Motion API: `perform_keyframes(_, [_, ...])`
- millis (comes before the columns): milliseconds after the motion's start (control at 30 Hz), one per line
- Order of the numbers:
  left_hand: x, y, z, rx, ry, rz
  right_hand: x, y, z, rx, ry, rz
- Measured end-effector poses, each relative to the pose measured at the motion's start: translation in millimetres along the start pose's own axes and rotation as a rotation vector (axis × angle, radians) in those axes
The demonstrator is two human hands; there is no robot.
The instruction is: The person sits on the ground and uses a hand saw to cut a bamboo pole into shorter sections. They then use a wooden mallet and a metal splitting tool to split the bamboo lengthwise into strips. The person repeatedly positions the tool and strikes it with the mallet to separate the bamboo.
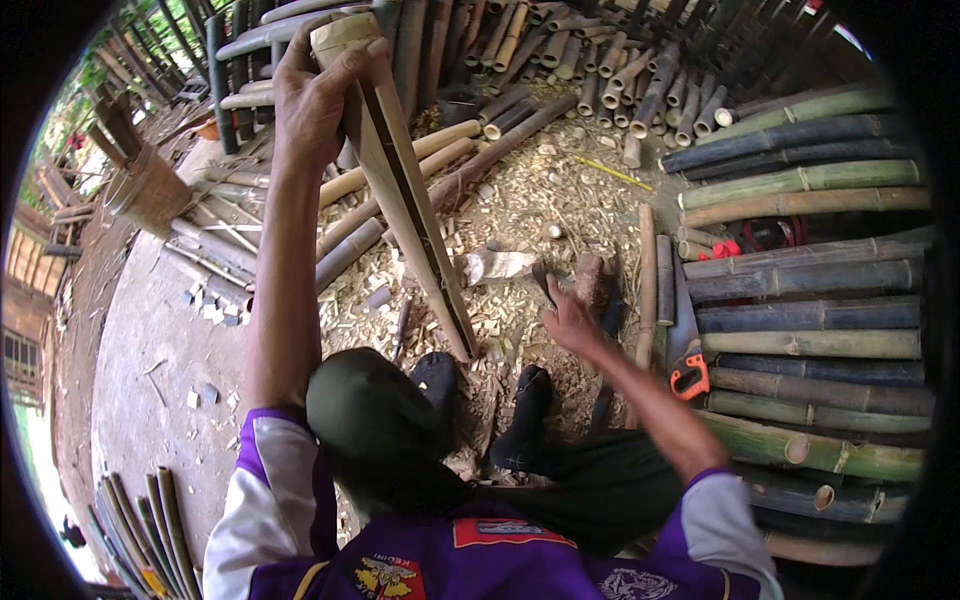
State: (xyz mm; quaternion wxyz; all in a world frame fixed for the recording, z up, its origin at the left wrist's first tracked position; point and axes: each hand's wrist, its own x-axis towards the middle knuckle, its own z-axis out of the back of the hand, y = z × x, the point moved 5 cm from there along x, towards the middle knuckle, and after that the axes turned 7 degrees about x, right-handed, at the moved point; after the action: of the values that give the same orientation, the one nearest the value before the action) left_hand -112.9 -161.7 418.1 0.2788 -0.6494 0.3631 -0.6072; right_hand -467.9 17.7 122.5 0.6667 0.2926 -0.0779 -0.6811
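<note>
My left hand (322, 95), raised at the upper left, is closed round the top of a pale bamboo pole (378, 170). A long dark slot runs down the pole, which slants down to the chip-covered ground near my feet. My right hand (574, 320) is closed on a short dark tool (543, 284); its kind does not show clearly. That hand is apart from the pole, to its right. Just beyond the tool lies a pale piece of wood (497, 266), and a brown block (590, 275) is beside it.
Bamboo poles (810, 315) lie stacked along the right, with an orange-handled saw (687, 350) beside them. Cut bamboo pieces (640, 90) are piled at the back. Wood chips (530, 190) cover the ground. A bucket (150, 190) stands at the left.
</note>
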Motion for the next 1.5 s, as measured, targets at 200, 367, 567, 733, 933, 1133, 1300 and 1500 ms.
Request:
perform_keyframes(200, [-39, -1, -43, -0.111, 0.232, 0.080, 54, -6, 64, -0.003, 0.174, -0.088])
perform_keyframes(367, [-192, 140, -18, -0.012, 0.336, 0.545, 137, -40, -2, 0.102, 0.025, -0.218])
perform_keyframes(567, [-214, 239, -55, 0.159, 0.233, 0.627, 156, -66, -34, -0.021, -0.366, -0.019])
perform_keyframes(733, [-161, 243, -143, -0.139, 0.336, 0.798, 64, 30, -18, 0.884, -0.236, 0.348])
perform_keyframes(933, [-203, 259, -170, 0.192, 0.668, 0.661, 14, -58, 1, 0.977, -0.661, -0.324])
perform_keyframes(1133, [-308, 234, -144, -0.104, 0.517, 0.933, -126, -250, 31, 0.082, -0.915, -0.732])
perform_keyframes(1300, [-339, 245, -123, -0.299, 0.472, 1.076, -138, -264, 45, 0.002, -0.835, -0.764])
perform_keyframes(1500, [-317, 264, -141, -0.150, 0.624, 0.898, -151, -322, 14, -0.385, -0.654, -0.901])
